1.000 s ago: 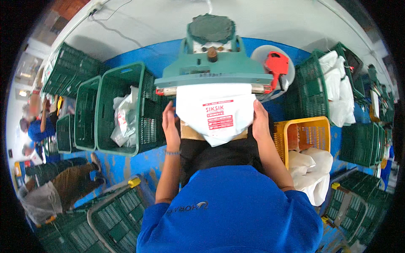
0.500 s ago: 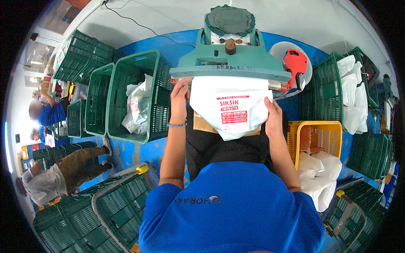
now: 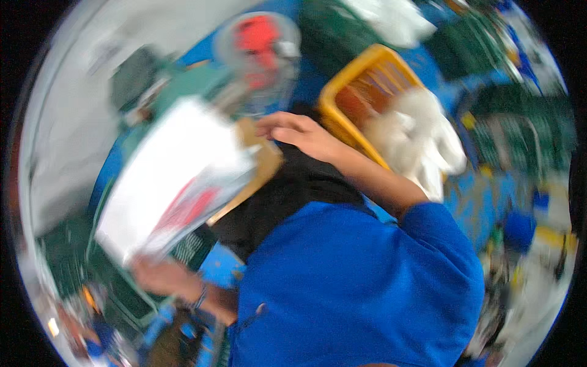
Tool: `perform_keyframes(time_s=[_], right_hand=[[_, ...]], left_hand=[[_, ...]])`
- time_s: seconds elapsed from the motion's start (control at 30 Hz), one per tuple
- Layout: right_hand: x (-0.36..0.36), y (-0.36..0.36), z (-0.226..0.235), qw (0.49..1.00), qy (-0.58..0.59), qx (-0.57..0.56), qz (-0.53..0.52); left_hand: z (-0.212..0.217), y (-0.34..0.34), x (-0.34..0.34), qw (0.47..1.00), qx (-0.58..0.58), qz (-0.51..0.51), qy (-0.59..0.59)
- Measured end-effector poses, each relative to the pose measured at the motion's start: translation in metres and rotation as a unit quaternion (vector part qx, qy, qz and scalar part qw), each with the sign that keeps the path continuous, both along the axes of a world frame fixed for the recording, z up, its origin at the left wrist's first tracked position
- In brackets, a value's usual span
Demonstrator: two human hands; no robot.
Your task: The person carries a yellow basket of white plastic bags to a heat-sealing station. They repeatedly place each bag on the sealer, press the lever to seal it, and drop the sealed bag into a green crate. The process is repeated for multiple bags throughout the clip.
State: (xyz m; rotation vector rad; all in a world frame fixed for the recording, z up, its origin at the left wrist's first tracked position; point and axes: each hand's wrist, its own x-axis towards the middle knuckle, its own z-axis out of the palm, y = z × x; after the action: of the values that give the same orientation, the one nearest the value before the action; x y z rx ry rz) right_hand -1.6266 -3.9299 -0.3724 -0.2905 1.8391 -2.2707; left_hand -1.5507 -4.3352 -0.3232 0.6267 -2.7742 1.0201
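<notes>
A white plastic bag point(image 3: 171, 159) with red print stretches across the front of the green sealing machine point(image 3: 189, 85), smeared by motion. My left hand point(image 3: 168, 278) is at the bag's outer corner over a green crate and looks closed on it, though its fingers are blurred. Off the bag, my right hand point(image 3: 306, 136) hovers by the end of a brown cardboard piece point(image 3: 260, 150) above my lap. Its fingers are stretched out and nothing shows in them.
A red hand-held label gun point(image 3: 260, 37) lies on a round pale surface beside the machine. To my right stands a yellow crate point(image 3: 342, 113) with white bags point(image 3: 422, 134) in it. Green crates point(image 3: 125, 300) stand on the left, more at far right.
My view has swung round to the right and blurred. The bag has shifted left away from the sealing machine's jaw with my left hand. My right hand has let go of it.
</notes>
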Motion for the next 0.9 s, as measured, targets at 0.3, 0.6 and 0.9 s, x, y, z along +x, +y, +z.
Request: perform_keyframes(time_s=[0.3, 0.6, 0.9], right_hand=[[0.112, 0.219, -0.026, 0.616, -0.180, 0.715, -0.277], [0.126, 0.192, -0.119, 0.734, -0.105, 0.463, -0.485], [0.104, 0.182, 0.075, 0.740, 0.159, 0.397, -0.519]], left_hand=[[0.099, -0.207, -0.081, 0.910, 0.263, -0.008, 0.321], [0.095, -0.184, -0.081, 0.921, 0.318, -0.044, 0.221], [0.082, -0.053, -0.091, 0.801, 0.573, -0.142, 0.093]])
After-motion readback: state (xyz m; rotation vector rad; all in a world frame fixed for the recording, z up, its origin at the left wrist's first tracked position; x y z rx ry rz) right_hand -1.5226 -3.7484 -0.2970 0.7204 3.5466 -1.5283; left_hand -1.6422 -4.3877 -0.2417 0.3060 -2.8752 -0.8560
